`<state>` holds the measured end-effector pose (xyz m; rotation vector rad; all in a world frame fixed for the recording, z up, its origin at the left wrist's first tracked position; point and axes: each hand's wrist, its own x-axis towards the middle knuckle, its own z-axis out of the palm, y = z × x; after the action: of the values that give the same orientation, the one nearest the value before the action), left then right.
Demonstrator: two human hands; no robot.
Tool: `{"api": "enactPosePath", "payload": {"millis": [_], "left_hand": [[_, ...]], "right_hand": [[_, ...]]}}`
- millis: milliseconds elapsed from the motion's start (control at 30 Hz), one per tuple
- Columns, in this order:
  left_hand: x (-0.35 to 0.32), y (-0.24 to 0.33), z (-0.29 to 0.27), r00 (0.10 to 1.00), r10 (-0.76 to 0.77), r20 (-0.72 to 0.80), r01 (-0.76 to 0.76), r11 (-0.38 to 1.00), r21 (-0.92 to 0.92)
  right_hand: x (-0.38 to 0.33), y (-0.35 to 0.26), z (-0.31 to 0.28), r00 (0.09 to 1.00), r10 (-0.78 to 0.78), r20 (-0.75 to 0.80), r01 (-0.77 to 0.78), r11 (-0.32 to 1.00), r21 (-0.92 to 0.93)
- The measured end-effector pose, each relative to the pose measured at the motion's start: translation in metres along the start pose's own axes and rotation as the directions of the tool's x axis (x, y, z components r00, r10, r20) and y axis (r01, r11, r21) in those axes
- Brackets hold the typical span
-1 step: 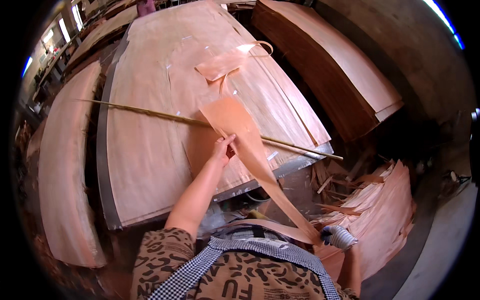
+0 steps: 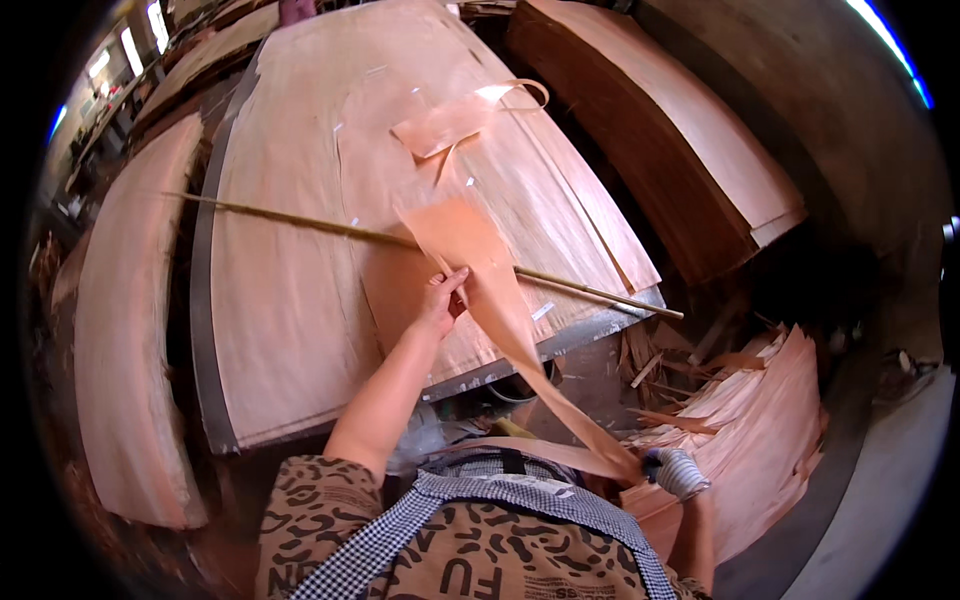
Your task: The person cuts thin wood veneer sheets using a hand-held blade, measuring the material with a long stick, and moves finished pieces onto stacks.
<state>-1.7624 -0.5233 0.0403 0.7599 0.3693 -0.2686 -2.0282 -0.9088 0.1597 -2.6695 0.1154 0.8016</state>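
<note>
Over the near part of a broad stack of wood veneer (image 2: 290, 270), my bare left hand (image 2: 446, 296) pinches the edge of a long veneer strip (image 2: 482, 290). The strip is wide at its far end, then narrows and runs down to the right toward my body. Its lower end reaches my right hand (image 2: 680, 473), which wears a white and dark glove and is closed on it; the fingertips are partly hidden. Beneath the strip, a long thin stick (image 2: 590, 292) lies across the stack. Farther up rests a loose veneer scrap (image 2: 440, 130) with a curled, narrow tail.
Another veneer stack (image 2: 135, 330) stands on the left and a tall one (image 2: 680, 120) at the far right. A heap of torn veneer sheets (image 2: 760, 430) lies beside my right hand. The main stack sits on a grey-edged table (image 2: 600, 328). Part of a person (image 2: 294, 12) shows at the far end.
</note>
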Motion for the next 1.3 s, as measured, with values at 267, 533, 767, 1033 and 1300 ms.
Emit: {"api": "enactPosePath", "payload": {"millis": [267, 533, 767, 1033, 1300], "left_hand": [[-0.082, 0.026, -0.040, 0.875, 0.419, -0.244, -0.446, 0.892, -0.067], [-0.092, -0.011, -0.068, 0.823, 0.289, -0.488, -0.426, 0.884, -0.195], [-0.065, -0.048, -0.094, 0.733, 0.166, -0.660, -0.359, 0.918, -0.168], [-0.073, -0.047, -0.075, 0.708, 0.175, -0.684, -0.340, 0.933, -0.114], [-0.086, -0.038, -0.089, 0.686, 0.183, -0.704, -0.363, 0.925, -0.113]], "right_hand": [[0.161, 0.002, -0.078, 0.860, -0.357, -0.366, 0.248, 0.917, -0.312], [0.403, -0.177, -0.176, 0.519, -0.596, -0.613, 0.454, 0.800, -0.393], [0.547, -0.308, -0.139, 0.561, -0.761, -0.325, 0.545, 0.635, -0.546], [0.660, -0.354, -0.130, 0.702, -0.559, -0.441, 0.423, 0.826, -0.373], [0.461, -0.376, -0.097, 0.254, -0.960, -0.117, 0.913, 0.278, -0.298]]}}
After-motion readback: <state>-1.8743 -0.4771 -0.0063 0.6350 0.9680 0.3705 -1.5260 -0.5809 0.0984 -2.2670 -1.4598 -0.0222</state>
